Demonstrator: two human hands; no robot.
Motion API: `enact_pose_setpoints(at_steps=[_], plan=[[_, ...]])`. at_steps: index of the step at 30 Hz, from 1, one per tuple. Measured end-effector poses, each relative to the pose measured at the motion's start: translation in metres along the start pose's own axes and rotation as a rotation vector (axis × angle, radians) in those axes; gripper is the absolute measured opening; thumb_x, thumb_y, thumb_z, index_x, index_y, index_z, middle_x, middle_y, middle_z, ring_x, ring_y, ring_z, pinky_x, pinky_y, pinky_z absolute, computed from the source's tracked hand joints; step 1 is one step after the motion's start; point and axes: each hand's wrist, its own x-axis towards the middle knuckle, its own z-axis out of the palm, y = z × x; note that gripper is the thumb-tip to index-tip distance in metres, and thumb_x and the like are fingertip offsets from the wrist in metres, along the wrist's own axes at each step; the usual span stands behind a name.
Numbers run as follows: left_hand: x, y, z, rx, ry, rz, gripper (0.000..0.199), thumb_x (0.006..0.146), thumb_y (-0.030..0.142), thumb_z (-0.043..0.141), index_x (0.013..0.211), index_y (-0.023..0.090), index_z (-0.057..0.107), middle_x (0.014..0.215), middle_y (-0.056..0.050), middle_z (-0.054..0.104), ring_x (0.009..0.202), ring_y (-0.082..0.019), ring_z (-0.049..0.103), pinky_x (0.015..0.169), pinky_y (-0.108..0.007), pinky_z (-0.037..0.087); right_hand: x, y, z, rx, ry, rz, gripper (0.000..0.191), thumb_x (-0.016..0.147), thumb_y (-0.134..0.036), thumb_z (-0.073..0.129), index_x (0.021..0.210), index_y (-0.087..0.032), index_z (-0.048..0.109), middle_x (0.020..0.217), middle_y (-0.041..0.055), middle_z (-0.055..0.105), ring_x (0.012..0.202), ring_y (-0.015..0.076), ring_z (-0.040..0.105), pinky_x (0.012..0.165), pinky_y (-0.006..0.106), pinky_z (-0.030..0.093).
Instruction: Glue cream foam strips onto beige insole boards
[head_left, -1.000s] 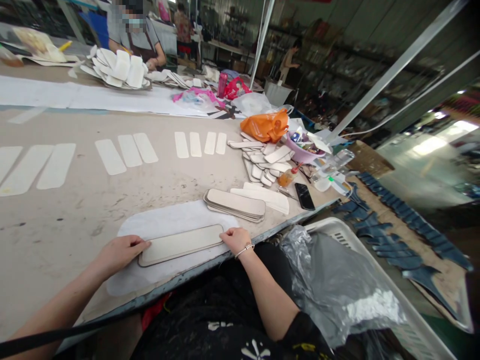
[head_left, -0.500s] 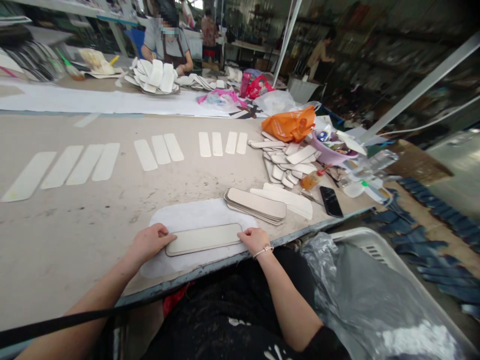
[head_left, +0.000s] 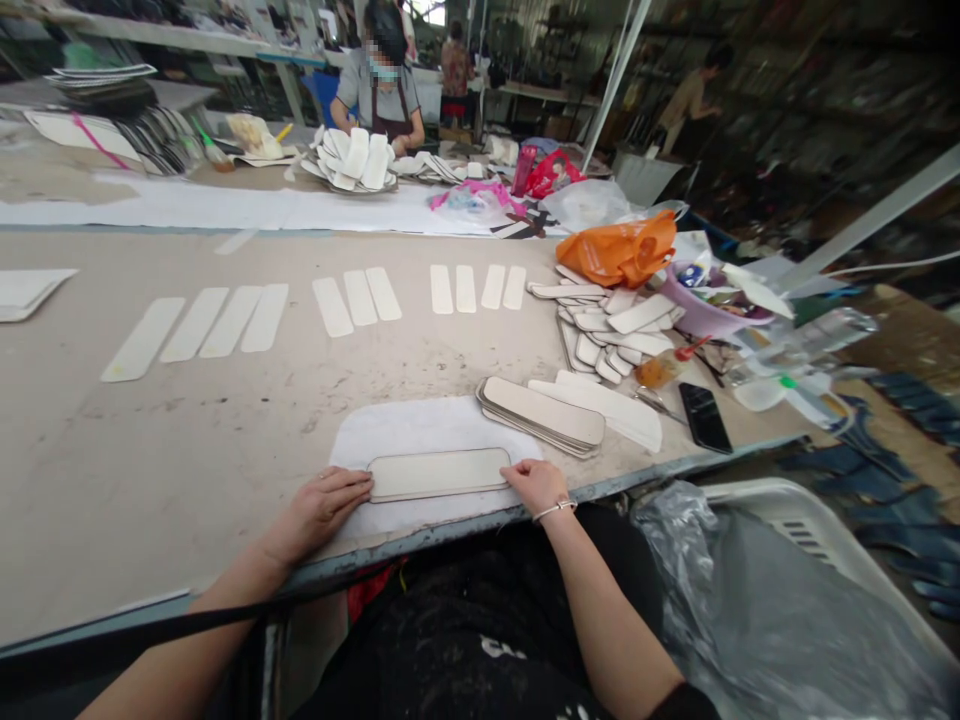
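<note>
A long pale panel (head_left: pixel 439 475) with rounded corners and a dark edge lies on a white sheet (head_left: pixel 420 415) near the table's front edge. My left hand (head_left: pixel 322 508) rests flat at the panel's left end, its fingers stretched out and their tips touching the edge. At the opposite end, my right hand (head_left: pixel 537 486) pinches the right edge between thumb and fingers. Just behind my right hand sits a stack of similar panels (head_left: pixel 540 412), partly over flat white pieces (head_left: pixel 626 415).
Pale strips (head_left: pixel 232 320) lie in spaced groups across the table. To the right are a heap of small pieces (head_left: pixel 622 325), a glue bottle (head_left: pixel 660 368), a phone (head_left: pixel 705 417), an orange bag (head_left: pixel 619 250) and a purple basin (head_left: pixel 705 315). A co-worker (head_left: pixel 382 95) sits opposite.
My left hand has gone from pinching the panel's left end to lying flat against it. My right hand keeps its pinch. The view has swung left, so everything appears further right.
</note>
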Motion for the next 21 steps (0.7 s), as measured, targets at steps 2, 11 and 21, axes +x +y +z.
enact_pose_setpoints(at_steps=[2, 11, 21], plan=[[0.001, 0.002, -0.001, 0.007, 0.018, -0.001, 0.022, 0.088, 0.023, 0.051, 0.1, 0.023, 0.069, 0.103, -0.007, 0.07, 0.092, -0.016, 0.063, 0.085, -0.032, 0.052, -0.001, -0.002, -0.001, -0.006, 0.0, 0.001, 0.026, 0.076, -0.044, 0.058, 0.067, -0.022, 0.069, 0.067, 0.0008, 0.069, 0.068, 0.017, 0.062, 0.062, 0.025, 0.038], [0.0, 0.002, -0.002, -0.025, -0.023, -0.041, 0.023, 0.088, 0.026, 0.05, 0.097, 0.023, 0.071, 0.101, -0.006, 0.071, 0.092, -0.017, 0.064, 0.086, -0.033, 0.052, -0.001, -0.007, -0.004, -0.062, -0.028, 0.027, 0.026, 0.078, -0.042, 0.057, 0.07, -0.022, 0.071, 0.069, 0.0016, 0.07, 0.07, 0.0166, 0.064, 0.061, 0.024, 0.039], [-0.004, -0.008, 0.006, -0.054, -0.041, -0.077, 0.025, 0.08, 0.03, 0.056, 0.101, 0.031, 0.069, 0.106, -0.003, 0.07, 0.096, -0.021, 0.063, 0.09, -0.036, 0.05, -0.001, -0.007, -0.004, -0.096, 0.0, 0.003, 0.027, 0.081, -0.04, 0.053, 0.075, -0.022, 0.071, 0.075, 0.0031, 0.071, 0.074, 0.0166, 0.064, 0.066, 0.024, 0.041]])
